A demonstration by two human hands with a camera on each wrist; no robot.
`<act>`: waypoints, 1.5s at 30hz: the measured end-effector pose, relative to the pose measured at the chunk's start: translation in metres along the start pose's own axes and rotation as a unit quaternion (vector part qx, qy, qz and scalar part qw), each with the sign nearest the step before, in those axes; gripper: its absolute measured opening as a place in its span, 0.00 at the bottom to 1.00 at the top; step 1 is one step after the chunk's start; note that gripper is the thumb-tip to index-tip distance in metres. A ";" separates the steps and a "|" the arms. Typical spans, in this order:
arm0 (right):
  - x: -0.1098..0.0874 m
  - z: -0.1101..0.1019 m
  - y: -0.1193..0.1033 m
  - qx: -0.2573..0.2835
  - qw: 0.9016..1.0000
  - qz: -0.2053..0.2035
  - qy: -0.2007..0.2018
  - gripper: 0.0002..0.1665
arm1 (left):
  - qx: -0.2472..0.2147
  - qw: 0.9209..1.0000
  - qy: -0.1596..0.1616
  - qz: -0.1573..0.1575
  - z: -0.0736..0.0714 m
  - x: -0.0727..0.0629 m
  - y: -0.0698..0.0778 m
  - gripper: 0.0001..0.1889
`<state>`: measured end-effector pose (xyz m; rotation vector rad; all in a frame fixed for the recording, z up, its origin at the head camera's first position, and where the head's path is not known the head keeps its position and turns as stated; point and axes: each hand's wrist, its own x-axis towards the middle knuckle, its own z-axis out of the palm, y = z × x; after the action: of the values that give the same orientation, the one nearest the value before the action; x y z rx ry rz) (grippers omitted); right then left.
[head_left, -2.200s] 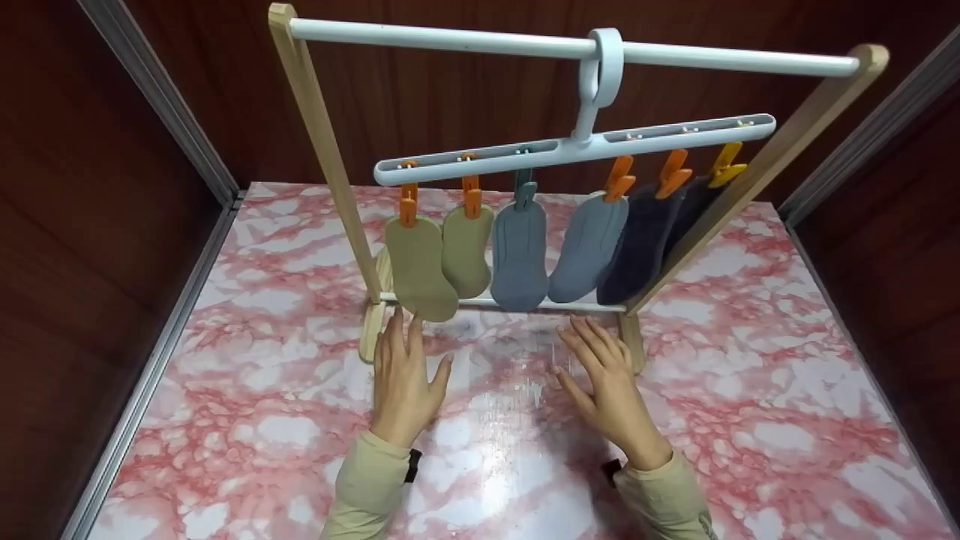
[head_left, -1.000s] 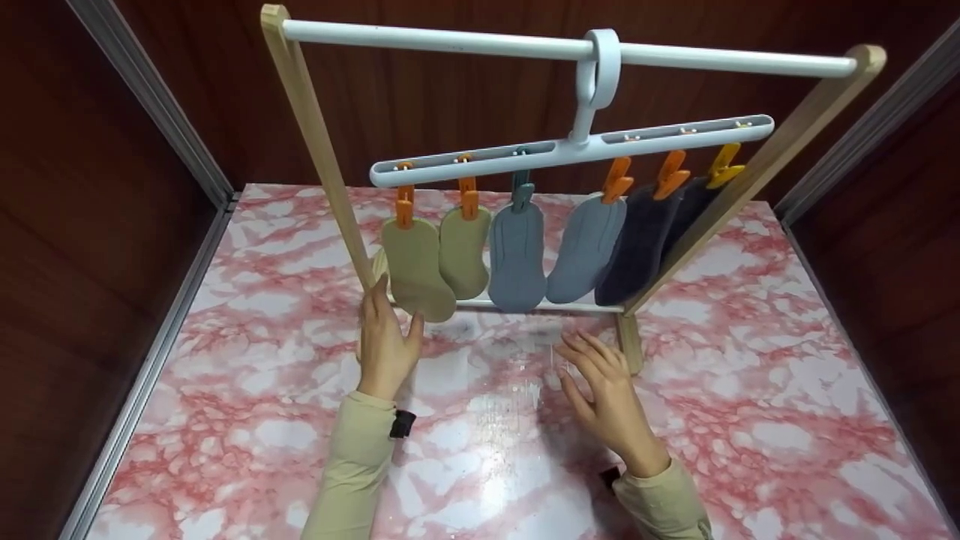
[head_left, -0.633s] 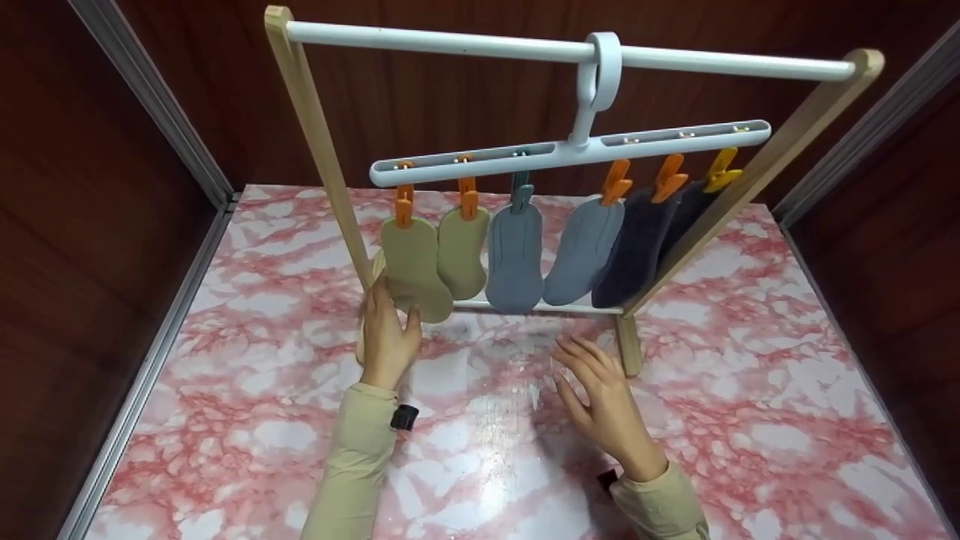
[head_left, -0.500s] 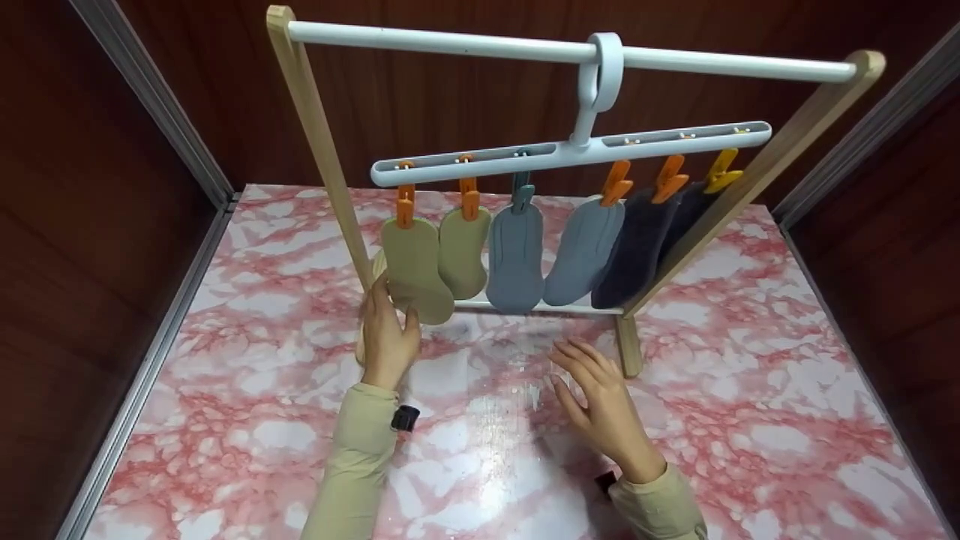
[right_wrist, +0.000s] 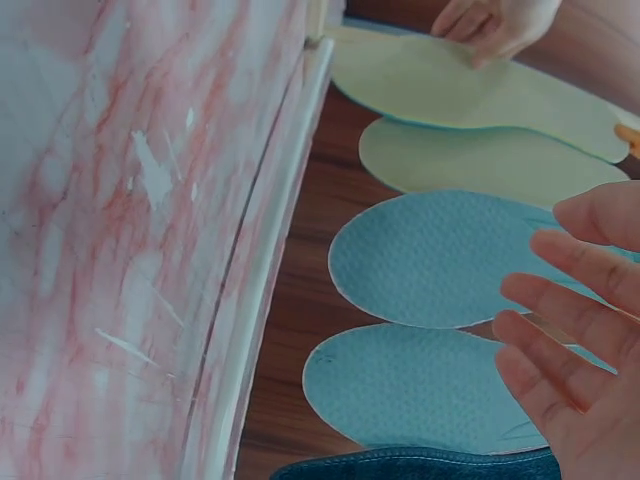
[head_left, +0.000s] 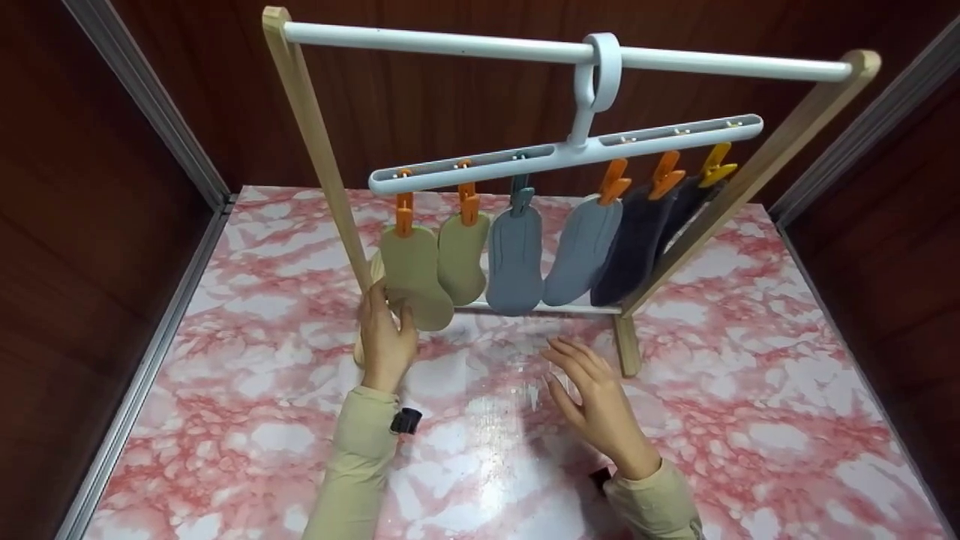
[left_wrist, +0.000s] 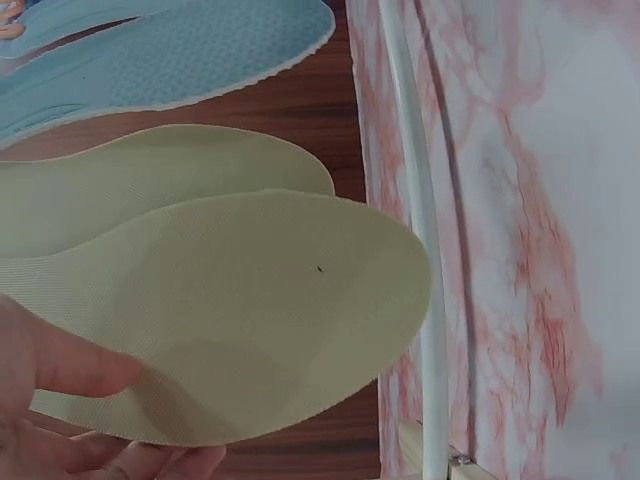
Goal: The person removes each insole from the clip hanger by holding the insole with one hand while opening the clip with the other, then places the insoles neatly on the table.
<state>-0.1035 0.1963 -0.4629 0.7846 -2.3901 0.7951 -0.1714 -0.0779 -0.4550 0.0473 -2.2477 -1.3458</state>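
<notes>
An olive-green insole [head_left: 416,289] hangs at the left end of a pale blue clip hanger [head_left: 480,171]. My left hand [head_left: 388,345] pinches its lower left edge, thumb [left_wrist: 85,365] on the near face and fingers behind. Beside it hangs a second olive insole [head_left: 463,262]. Farther right are two grey-blue insoles, one left [head_left: 515,262] and one right [head_left: 585,251], then dark ones [head_left: 634,247]. My right hand [head_left: 604,405] is held above the table before the rack, fingers relaxed, touching nothing; the right wrist view shows its fingers spread near the blue insoles.
The hanger hooks over the white top bar [head_left: 450,41] of a wooden rack [head_left: 319,157]. Orange [head_left: 403,221], teal and yellow clothespins hold the insoles. A marbled red-and-white table [head_left: 247,450] lies beneath, with dark wood-look panels behind and at both sides.
My left hand has moved up from over the table and taken hold of the first olive insole. The hanger's left end has dipped slightly and its right end risen. My right hand has drifted slightly left.
</notes>
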 end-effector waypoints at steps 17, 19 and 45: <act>0.034 0.008 -0.011 0.103 0.992 0.028 0.064 0.18 | -0.063 0.997 0.030 0.012 -0.007 0.002 0.005 0.10; 0.039 0.010 -0.012 0.119 0.989 0.033 0.078 0.18 | -0.062 0.998 0.029 0.009 -0.007 0.001 0.005 0.11; 0.092 0.016 -0.032 0.213 0.971 0.056 0.096 0.11 | -0.034 0.999 0.038 -0.003 -0.008 -0.003 0.006 0.13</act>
<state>-0.1525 0.1316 -0.4073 0.6962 -2.1302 1.3934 -0.1634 -0.0809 -0.4487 0.0810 -2.1386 -1.4006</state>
